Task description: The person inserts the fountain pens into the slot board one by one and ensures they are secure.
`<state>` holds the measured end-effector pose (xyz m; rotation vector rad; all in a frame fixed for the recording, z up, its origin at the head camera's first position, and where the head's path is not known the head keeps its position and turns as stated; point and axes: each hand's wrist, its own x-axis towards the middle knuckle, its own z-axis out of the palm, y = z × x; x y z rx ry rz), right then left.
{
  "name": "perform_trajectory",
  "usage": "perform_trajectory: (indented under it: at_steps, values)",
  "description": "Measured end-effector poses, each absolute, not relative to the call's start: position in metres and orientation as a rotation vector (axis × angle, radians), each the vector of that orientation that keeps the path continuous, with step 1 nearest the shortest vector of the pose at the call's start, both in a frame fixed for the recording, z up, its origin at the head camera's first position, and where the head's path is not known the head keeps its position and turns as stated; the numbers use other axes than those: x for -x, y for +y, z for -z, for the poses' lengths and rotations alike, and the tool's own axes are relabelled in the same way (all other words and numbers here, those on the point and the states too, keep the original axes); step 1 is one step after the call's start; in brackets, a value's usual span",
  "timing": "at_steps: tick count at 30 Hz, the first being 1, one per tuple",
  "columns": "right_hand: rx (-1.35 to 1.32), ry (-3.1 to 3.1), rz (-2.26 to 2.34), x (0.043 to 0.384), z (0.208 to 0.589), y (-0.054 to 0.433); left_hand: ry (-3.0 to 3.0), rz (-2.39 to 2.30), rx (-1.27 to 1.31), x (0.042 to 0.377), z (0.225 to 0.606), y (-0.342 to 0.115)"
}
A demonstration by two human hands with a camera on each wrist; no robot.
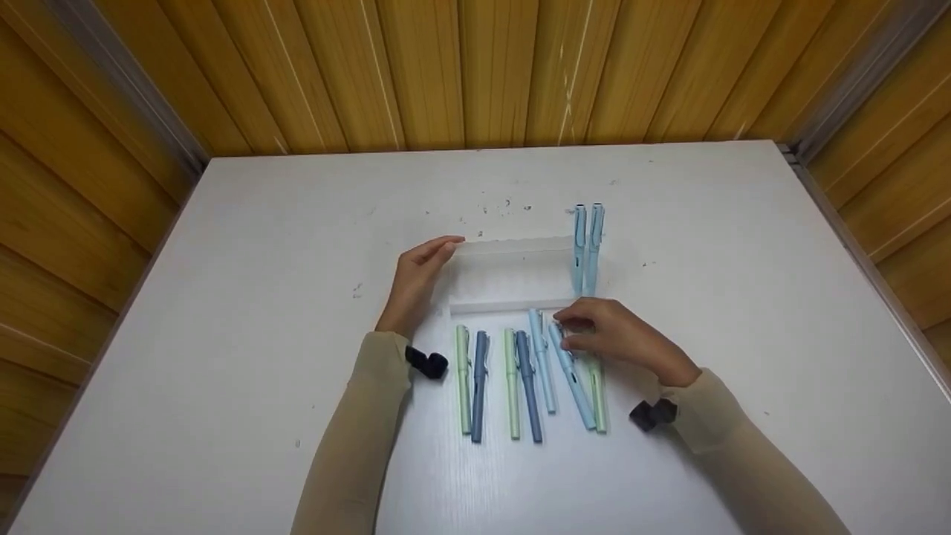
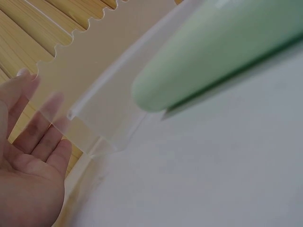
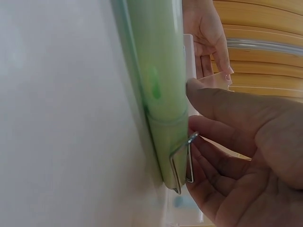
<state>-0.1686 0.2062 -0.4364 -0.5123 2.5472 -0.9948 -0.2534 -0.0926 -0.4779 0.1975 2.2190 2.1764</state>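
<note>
My left hand (image 1: 420,279) holds the left end of a clear plastic pen stand (image 1: 513,305), whose scalloped panel (image 2: 102,40) shows fingers behind it in the left wrist view. Two light blue pens (image 1: 594,249) stand upright side by side at the stand's right end. With thumb and fingers, my right hand (image 1: 620,331) pinches the clip end of a slanted light blue pen (image 1: 573,383). Beside it lies a light green pen (image 1: 598,397), large in the right wrist view and hiding the pinched pen there.
Left of the right hand lie another light blue pen (image 1: 543,364), dark blue pens (image 1: 480,386) and light green pens (image 1: 463,383), in front of the stand. They rest on a white table (image 1: 260,297) with yellow wood-look walls (image 1: 490,74) behind it.
</note>
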Motion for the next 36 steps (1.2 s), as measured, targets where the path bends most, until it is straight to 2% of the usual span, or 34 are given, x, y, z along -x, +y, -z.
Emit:
perform_trajectory:
  at_steps: [8, 16, 36]
  values:
    - [0.493, 2.561, 0.964, 0.1678, 0.4367, 0.2048, 2.238, -2.158, -0.192, 0.2544, 0.4759, -0.0911]
    - [0.663, 2.585, 0.962, 0.1656, 0.4397, 0.2083, 2.139, -2.242, -0.195, 0.2553, 0.478, -0.09]
    - [0.61, 2.572, 0.951, 0.164, 0.4412, 0.2042, 2.221, -2.156, -0.173, 0.2521, 0.4768, -0.0921]
